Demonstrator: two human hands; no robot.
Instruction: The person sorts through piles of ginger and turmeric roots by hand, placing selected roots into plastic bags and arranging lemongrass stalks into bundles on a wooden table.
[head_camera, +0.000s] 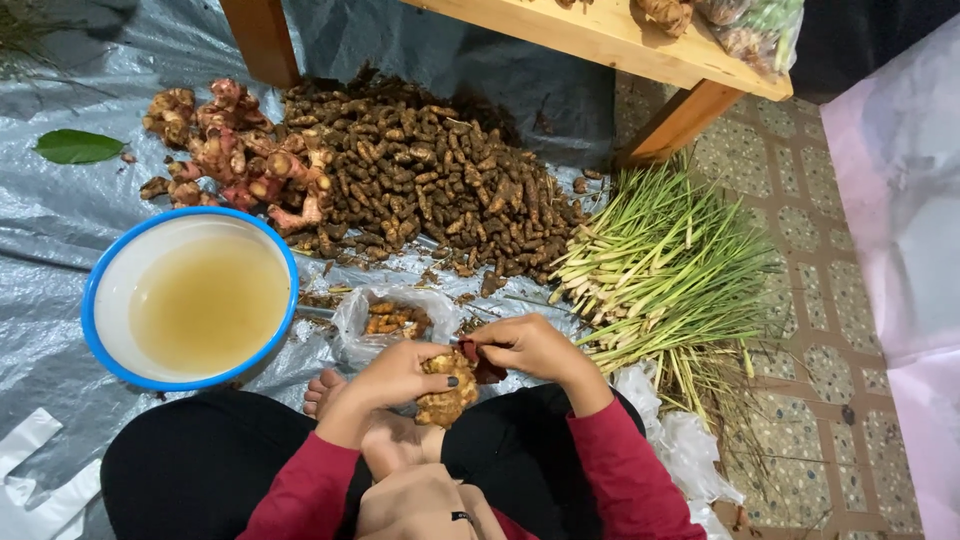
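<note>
Fingers (440, 365) of the left hand (400, 375) curl closed around a knobbly tan root (447, 395), gripping it from the left with the thumb over its top; it sits low in the middle of the view, just above the person's crossed legs and bare foot (322, 390). Touching its upper right edge, the right hand (530, 347) pinches shut on a small dark red tool (484, 365), whose exact kind cannot be told. Just above the hands lies a clear plastic bag (385, 320) with orange-brown pieces inside. To the left stands a blue-rimmed white basin (110, 280) holding cloudy yellowish water. Farther up, a big heap of small brown rhizomes (440, 180) spreads over the grey plastic sheet (50, 220), with a pile of larger pinkish roots (235, 155) touching its left side and a single green leaf (78, 146) well apart on the far left. To the right of the hands, a bundle of green stalks (670, 270) fans across sheet and patterned tiled floor (830, 300). A wooden table (620, 40) stands over the top edge.
</note>
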